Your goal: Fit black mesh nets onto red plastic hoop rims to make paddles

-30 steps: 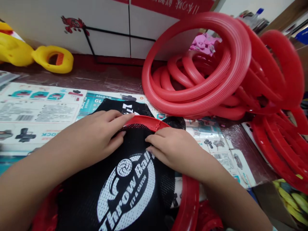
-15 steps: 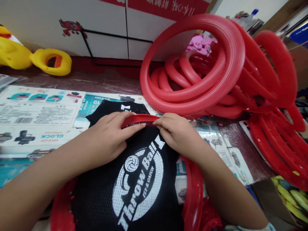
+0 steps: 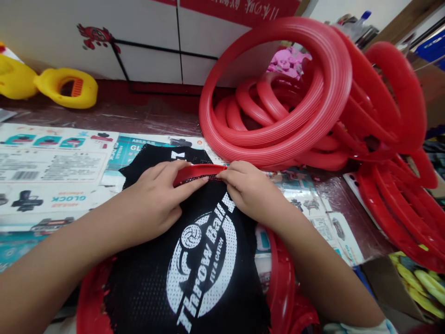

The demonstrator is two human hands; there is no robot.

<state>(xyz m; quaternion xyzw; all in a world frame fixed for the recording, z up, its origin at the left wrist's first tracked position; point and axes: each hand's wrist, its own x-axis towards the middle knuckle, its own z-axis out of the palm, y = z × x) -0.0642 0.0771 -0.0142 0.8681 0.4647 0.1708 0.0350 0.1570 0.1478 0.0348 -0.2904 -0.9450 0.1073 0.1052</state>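
Observation:
A black mesh cloth [image 3: 146, 273] with a white "Throw Ball" print is draped over a red plastic ring [image 3: 282, 273], whose sides show left and right beneath it. At the far edge, a red curved rim [image 3: 200, 171] shows between my hands. My left hand [image 3: 162, 197] is closed over this rim, index finger stretched along the mesh and thumb side pressing it. My right hand [image 3: 248, 190] pinches the mesh at the rim's right end, its fingertips close together. The cloth's far part spreads beyond the rim onto the cardboard.
Several red ribbed rings [image 3: 278, 153] are piled at the back right, with more red frames [image 3: 392, 204] beside them. Yellow duck-shaped parts [image 3: 79, 88] lie at the back left. Printed cardboard [image 3: 69, 162] covers the table. A box of yellow pieces [image 3: 382, 287] stands at the right.
The near part of the cloth and its print have swung slightly right. Both hands keep their hold at the rim, and the whole view has shifted a little.

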